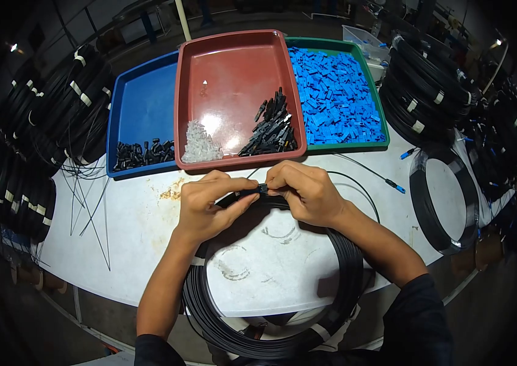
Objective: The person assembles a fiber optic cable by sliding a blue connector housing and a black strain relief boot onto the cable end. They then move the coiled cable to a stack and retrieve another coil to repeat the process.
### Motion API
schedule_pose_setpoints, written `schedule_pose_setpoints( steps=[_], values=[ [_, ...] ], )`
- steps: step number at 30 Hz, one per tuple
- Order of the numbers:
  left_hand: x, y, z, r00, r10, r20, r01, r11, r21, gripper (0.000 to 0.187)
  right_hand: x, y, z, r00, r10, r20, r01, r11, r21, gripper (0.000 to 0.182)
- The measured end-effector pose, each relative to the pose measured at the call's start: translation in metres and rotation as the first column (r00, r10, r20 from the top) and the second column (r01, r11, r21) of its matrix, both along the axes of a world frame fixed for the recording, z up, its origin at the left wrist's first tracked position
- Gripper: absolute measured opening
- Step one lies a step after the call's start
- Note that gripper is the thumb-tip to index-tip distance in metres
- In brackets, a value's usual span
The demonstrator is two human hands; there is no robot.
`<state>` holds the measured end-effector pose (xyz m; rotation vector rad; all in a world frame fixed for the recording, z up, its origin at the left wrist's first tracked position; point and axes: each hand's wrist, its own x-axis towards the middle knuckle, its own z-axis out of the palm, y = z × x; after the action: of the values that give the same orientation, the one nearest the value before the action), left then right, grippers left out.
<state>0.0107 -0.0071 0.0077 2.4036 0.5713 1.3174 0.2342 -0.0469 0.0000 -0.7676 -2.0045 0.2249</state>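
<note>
My left hand (214, 202) and my right hand (308, 193) meet above the far side of a coil of black cable (348, 268). Between their fingertips is a small dark cable connector (263, 188), pinched from both sides. The fingers cover most of it, so its exact shape is hard to make out. The coil is bound with white tape and hangs partly over the near table edge. To the right of my hands a loose cable end carries a black and blue connector (395, 186).
Behind my hands stand a blue tray (142, 100) with black parts, a red tray (234, 73) with clear and black pieces, and a green tray (331, 147) full of blue housings. Cable coils are stacked left (72, 104) and right (423, 91); another coil (418, 201) lies at right.
</note>
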Motion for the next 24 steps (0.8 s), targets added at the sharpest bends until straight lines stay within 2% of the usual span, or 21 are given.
schedule_pose_setpoints(
  steps=[2, 6, 8, 9, 11, 15, 17, 18, 19, 21, 22, 24],
  values=[
    [-0.001, 0.003, -0.004, 0.999, -0.028, -0.032, 0.028, 1.000, 0.011, 0.024, -0.002, 0.001, 0.000, 0.998, 0.065, -0.022, -0.065, 0.998, -0.005, 0.022],
    [-0.003, 0.002, -0.009, 0.997, -0.072, -0.028, 0.072, 0.997, -0.018, 0.025, -0.001, -0.004, 0.002, 0.998, 0.042, 0.046, -0.042, 0.999, -0.012, 0.022],
    [-0.005, -0.002, -0.004, 0.991, -0.061, -0.117, 0.047, 0.992, -0.120, 0.025, 0.000, -0.004, 0.003, 0.993, 0.055, 0.109, -0.060, 0.997, 0.040, 0.023],
    [-0.004, -0.001, -0.004, 0.991, -0.062, -0.117, 0.048, 0.992, -0.120, 0.025, 0.000, -0.004, 0.003, 0.993, 0.054, 0.109, -0.059, 0.997, 0.041, 0.023],
    [-0.003, -0.001, -0.006, 0.994, -0.093, -0.057, 0.077, 0.970, -0.229, 0.024, -0.001, -0.004, 0.003, 0.990, 0.015, 0.137, -0.037, 0.986, 0.163, 0.024],
    [-0.001, -0.001, -0.009, 0.991, -0.123, 0.049, 0.133, 0.930, -0.343, 0.020, -0.005, -0.004, 0.003, 0.992, -0.010, 0.123, -0.019, 0.973, 0.231, 0.022],
    [0.003, 0.001, -0.008, 0.985, -0.170, 0.017, 0.170, 0.985, 0.001, 0.018, -0.003, -0.006, 0.002, 0.987, -0.031, 0.161, 0.011, 0.992, 0.123, 0.023],
    [0.004, -0.001, -0.006, 0.985, -0.173, 0.021, 0.173, 0.985, -0.001, 0.018, -0.002, -0.007, 0.002, 0.986, -0.034, 0.165, 0.014, 0.993, 0.121, 0.023],
    [0.004, -0.003, -0.001, 0.989, -0.133, -0.069, 0.143, 0.976, 0.162, 0.018, -0.002, -0.007, 0.002, 0.995, 0.009, 0.096, -0.011, 1.000, 0.013, 0.023],
    [0.004, -0.003, 0.002, 0.977, -0.051, -0.207, 0.137, 0.895, 0.426, 0.020, -0.002, -0.004, -0.002, 0.992, 0.085, -0.090, -0.096, 0.987, -0.132, 0.024],
    [0.005, -0.003, 0.003, 0.977, -0.055, -0.207, 0.140, 0.895, 0.424, 0.020, -0.002, -0.003, -0.002, 0.993, 0.081, -0.090, -0.093, 0.987, -0.133, 0.024],
    [0.005, -0.005, 0.008, 0.972, 0.030, -0.233, 0.122, 0.784, 0.609, 0.020, -0.002, 0.000, -0.002, 0.988, 0.088, -0.126, -0.103, 0.987, -0.123, 0.024]
  ],
)
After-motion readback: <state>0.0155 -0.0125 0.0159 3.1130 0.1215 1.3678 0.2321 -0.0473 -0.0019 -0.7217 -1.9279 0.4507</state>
